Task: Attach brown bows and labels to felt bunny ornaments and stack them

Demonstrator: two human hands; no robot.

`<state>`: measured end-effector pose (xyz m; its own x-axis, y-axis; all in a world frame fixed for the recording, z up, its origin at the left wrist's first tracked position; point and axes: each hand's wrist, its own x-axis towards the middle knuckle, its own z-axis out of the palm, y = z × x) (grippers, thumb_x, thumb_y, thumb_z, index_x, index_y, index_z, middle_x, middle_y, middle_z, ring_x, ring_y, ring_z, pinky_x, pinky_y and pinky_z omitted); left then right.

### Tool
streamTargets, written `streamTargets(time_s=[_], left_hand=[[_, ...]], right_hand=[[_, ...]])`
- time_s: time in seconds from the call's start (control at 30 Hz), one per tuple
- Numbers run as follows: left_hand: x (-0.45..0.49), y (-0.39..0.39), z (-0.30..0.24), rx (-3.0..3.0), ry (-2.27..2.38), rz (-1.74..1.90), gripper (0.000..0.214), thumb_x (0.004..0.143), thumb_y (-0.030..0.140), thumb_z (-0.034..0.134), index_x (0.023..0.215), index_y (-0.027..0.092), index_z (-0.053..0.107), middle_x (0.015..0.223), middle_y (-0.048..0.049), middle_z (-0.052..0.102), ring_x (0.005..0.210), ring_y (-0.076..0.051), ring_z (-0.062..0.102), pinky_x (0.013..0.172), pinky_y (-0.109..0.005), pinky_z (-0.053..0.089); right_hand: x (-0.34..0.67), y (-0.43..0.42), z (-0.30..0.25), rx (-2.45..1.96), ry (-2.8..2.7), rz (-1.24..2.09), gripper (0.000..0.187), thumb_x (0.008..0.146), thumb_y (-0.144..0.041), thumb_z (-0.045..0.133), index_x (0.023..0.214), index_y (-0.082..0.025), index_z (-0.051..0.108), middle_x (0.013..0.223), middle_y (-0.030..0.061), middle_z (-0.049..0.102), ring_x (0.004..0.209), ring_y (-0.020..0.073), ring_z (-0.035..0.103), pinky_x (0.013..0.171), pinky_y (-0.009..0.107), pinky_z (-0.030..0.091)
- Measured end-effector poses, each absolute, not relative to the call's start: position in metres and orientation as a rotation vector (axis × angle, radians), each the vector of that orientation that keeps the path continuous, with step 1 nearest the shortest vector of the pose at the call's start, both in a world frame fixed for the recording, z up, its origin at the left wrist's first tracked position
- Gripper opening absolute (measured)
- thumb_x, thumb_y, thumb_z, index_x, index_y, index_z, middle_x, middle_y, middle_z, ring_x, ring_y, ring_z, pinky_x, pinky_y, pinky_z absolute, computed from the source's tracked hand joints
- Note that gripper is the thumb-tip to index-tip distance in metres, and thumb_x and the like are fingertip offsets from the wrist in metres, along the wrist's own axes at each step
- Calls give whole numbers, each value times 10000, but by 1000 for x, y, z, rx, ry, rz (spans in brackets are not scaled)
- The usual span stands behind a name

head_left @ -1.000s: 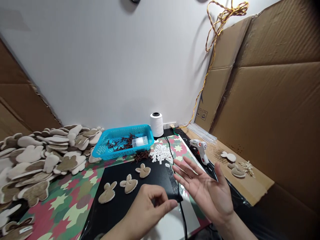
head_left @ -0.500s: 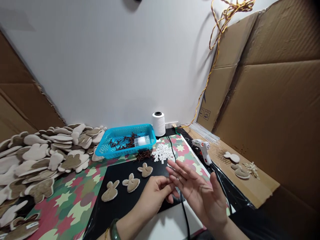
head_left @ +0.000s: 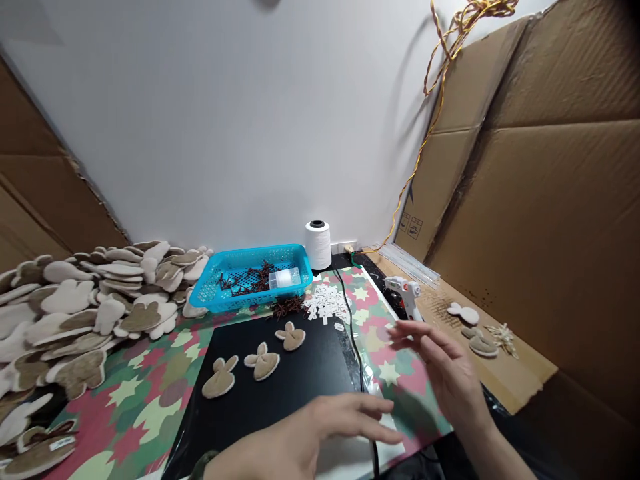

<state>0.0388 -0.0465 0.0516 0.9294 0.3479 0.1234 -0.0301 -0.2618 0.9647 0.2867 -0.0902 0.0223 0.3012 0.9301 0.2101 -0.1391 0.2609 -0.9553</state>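
The left hand (head_left: 300, 443) lies low, its fingers spread loosely and holding nothing. The slightly blurred right hand (head_left: 447, 373) hangs half-curled, its fingers narrowed but apparently empty. Just beyond, three rabbit-shaped felt pieces (head_left: 261, 362) sit spaced apart on a black mat (head_left: 310, 360), seemingly to keep each one separate and reachable. White paper labels (head_left: 326, 303) lie heaped nearby, likely for easy picking. A glue gun (head_left: 406, 293) stands to the right, with a blue plastic basket (head_left: 240, 257) and a thread cone (head_left: 318, 245) farther back.

Left hand (head_left: 305, 437) and right hand (head_left: 445, 377) are bare, a dark green bangle (head_left: 203, 460) on the left wrist.
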Motion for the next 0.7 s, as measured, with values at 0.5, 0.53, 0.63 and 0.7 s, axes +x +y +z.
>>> streamTargets(time_s=[0.5, 0.53, 0.63, 0.7], left_hand=[[-90, 48, 14, 2136, 1120, 1050, 195, 809, 371, 793, 983, 289, 827, 1302, -92, 701, 1236, -349, 586, 1118, -485, 423], [-94, 46, 16, 2171, 1100, 1032, 150, 816, 360, 785, 937, 285, 830, 1274, -93, 715, 1207, -342, 605, 1093, -470, 447], [-102, 34, 23, 2307, 1054, 920, 132, 850, 330, 740, 764, 258, 810, 1237, -107, 727, 1153, -336, 640, 1025, -454, 493], [-103, 24, 27, 2328, 1022, 868, 161, 875, 316, 705, 764, 247, 800, 1238, -117, 723, 1164, -337, 640, 1007, -460, 502]], right_hand=[[404, -2, -38, -1992, -1603, 296, 536, 822, -654, 565, 1019, -176, 707, 904, 131, 751, 780, 335, 673, 693, 422, 479], [406, 3, -39, -2017, -1612, 279, 519, 814, -668, 559, 931, -184, 705, 821, 122, 739, 723, 328, 660, 648, 409, 459], [409, 13, -42, -2087, -1627, 173, 499, 786, -705, 557, 692, -220, 628, 665, 112, 680, 601, 302, 610, 562, 383, 399], [410, 14, -42, -2102, -1628, 118, 523, 763, -737, 577, 643, -228, 598, 649, 113, 668, 577, 291, 595, 546, 377, 396]])
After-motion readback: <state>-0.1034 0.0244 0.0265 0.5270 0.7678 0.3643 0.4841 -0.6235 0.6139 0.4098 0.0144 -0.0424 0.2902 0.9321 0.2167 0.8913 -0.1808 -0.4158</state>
